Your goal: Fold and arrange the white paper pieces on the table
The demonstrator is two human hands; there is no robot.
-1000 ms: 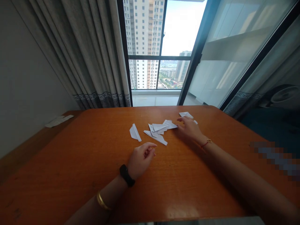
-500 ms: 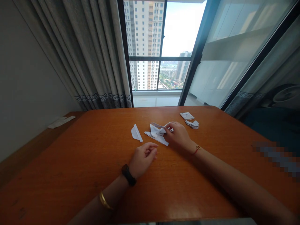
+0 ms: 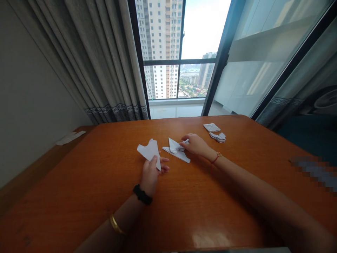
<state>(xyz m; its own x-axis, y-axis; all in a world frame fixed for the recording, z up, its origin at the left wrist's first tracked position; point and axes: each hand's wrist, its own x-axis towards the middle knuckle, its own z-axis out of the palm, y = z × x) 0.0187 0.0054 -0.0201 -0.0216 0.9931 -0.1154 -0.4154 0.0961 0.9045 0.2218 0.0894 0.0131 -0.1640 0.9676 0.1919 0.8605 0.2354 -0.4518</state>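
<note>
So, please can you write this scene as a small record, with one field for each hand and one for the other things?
Left hand: holds a folded white paper above the table, black wristband on the wrist.
Right hand: fingertips on a second folded paper that lies on the table.
Table: orange-brown wooden table.
Rest: small stack of folded papers and a folded paper square on the table; paper slip on the ledge at left; curtain; window.

folded paper: white, matt | tabletop: wood, smooth, glossy | curtain: woven cloth, matt | bangle: gold-coloured metal, shiny
</note>
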